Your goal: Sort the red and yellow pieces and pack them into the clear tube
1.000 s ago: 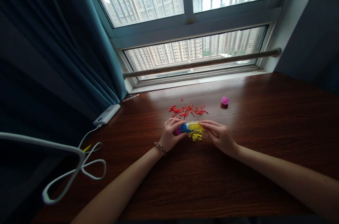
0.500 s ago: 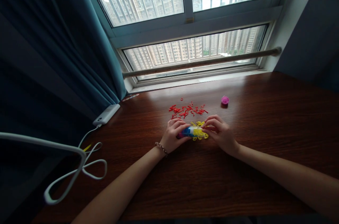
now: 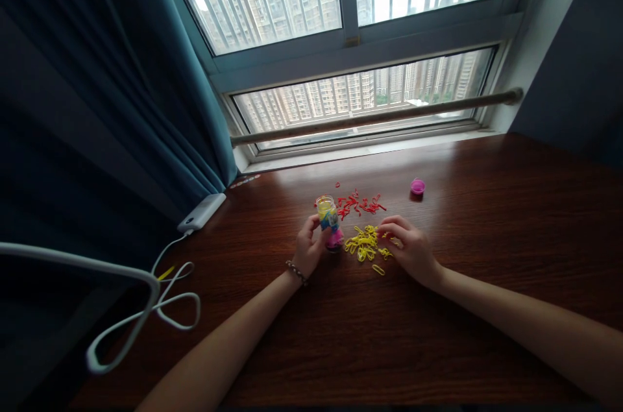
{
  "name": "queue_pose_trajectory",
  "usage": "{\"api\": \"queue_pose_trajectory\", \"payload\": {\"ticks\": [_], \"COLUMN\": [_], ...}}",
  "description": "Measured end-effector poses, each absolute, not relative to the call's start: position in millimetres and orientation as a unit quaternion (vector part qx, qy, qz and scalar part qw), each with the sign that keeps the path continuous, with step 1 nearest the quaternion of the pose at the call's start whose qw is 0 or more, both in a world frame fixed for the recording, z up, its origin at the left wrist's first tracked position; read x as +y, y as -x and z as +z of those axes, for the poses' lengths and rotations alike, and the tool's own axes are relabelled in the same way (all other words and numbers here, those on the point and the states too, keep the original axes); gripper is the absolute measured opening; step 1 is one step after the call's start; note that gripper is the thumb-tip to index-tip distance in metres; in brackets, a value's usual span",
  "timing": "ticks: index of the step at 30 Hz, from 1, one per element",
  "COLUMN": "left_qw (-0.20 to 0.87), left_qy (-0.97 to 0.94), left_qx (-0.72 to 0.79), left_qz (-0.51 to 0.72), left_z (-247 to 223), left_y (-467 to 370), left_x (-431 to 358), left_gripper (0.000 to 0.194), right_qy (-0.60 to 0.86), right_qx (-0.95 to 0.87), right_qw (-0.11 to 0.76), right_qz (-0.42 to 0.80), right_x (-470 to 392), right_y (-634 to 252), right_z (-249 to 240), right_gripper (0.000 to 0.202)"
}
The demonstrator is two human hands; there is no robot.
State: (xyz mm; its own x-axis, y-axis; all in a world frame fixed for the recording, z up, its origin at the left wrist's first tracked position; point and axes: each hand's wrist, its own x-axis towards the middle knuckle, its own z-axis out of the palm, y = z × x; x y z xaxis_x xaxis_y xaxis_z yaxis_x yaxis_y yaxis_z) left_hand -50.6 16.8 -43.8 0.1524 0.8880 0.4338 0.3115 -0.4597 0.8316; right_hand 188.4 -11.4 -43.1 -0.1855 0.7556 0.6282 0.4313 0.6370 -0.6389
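A small clear jar (image 3: 329, 220) stands nearly upright, tilted a little, in the grip of my left hand (image 3: 307, 248). Its mouth is uncovered, and bands of yellow, blue and pink show through its wall. To its right lies a loose pile of yellow loops (image 3: 363, 243) that look like paper clips, with a single yellow loop (image 3: 378, 269) nearer to me. My right hand (image 3: 411, 248) rests at the pile's right edge, fingers curved and apart, with yellow pieces under and between them. No firm hold on any piece shows there.
Small red pieces (image 3: 360, 204) lie scattered behind the jar. A pink lid (image 3: 417, 187) sits farther back on the right. On the left, a white power bank (image 3: 202, 212) has a white cable (image 3: 175, 308) looping over the brown table (image 3: 341, 340). Blue curtain (image 3: 160, 74) and window border the table.
The jar has gone from lying sideways over the yellow pile to nearly upright, left of it. My right hand has left the jar's mouth, and the yellow pile is now exposed.
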Motion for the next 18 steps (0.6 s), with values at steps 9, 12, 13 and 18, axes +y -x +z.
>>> {"api": "queue_pose_trajectory", "payload": {"ticks": [9,12,13,18], "left_qw": [0.344,0.316,0.296,0.188], "left_qy": [-0.716,-0.76,-0.775,-0.797], "left_qx": [0.36,0.326,0.321,0.406], "left_qz": [0.49,0.464,0.457,0.406], "left_z": [-34.1,-28.7,-28.2,-35.1], "left_y": [22.7,14.8,14.7,24.4], "left_x": [-14.0,-24.1,-24.2,-9.8], "left_gripper": [0.039,0.037,0.036,0.052], "right_qy": [0.325,0.296,0.295,0.357], "right_qx": [-0.808,-0.823,-0.821,-0.779], "right_qw": [0.473,0.457,0.459,0.494], "right_qz": [0.134,0.163,0.167,0.15], "right_x": [-19.9,-26.1,-26.8,-17.8], "right_y": [-182.7,-177.6,-176.8,-186.7], "right_z": [-36.8,-34.8,-34.5,-24.8], "right_gripper": [0.048,0.054,0.05,0.035]}}
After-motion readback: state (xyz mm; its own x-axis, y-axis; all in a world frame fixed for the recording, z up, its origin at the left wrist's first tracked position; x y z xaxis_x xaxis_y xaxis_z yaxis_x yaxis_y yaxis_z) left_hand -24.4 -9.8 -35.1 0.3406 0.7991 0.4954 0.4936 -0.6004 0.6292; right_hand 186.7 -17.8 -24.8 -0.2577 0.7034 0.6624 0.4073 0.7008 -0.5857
